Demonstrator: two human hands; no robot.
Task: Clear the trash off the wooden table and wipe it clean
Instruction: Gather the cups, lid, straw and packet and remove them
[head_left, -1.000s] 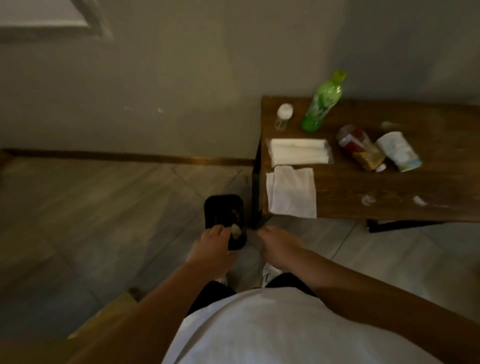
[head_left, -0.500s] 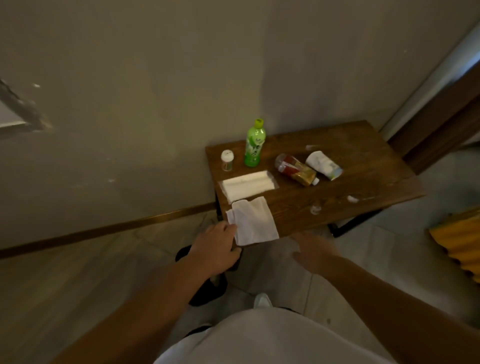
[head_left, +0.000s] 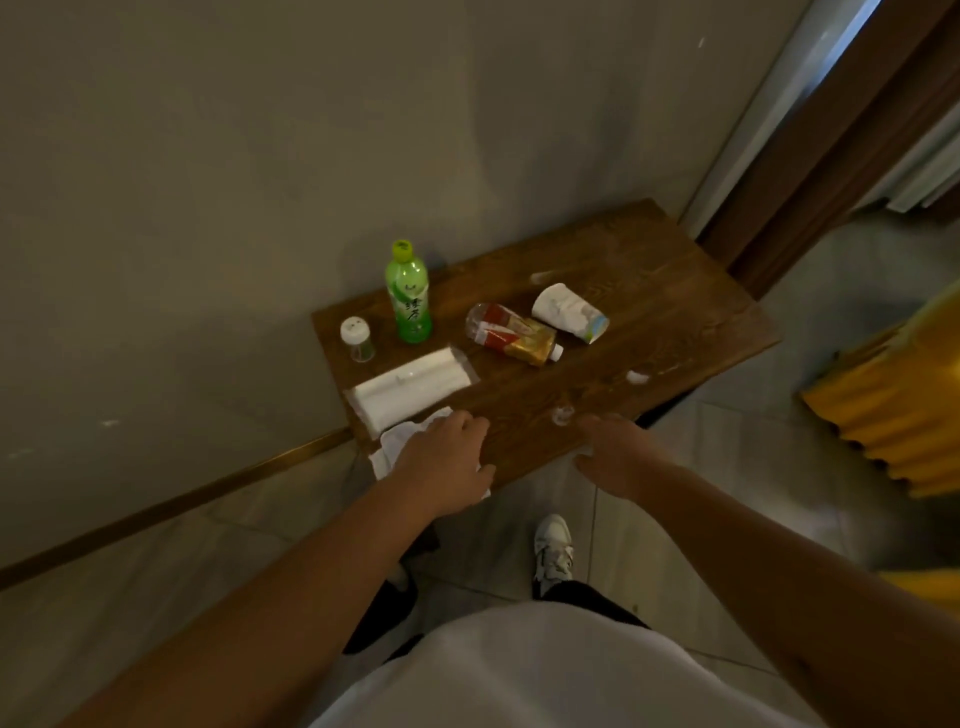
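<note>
The left hand (head_left: 447, 462) lay with fingers spread flat on a crumpled white cloth (head_left: 400, 447) at the dark wooden table (head_left: 675, 291)'s near-left corner. The right hand (head_left: 618, 457) hovered open and empty, nearer the toppled red-and-yellow plastic bottle (head_left: 511, 332) lying slantwise toward centre frame.
</note>
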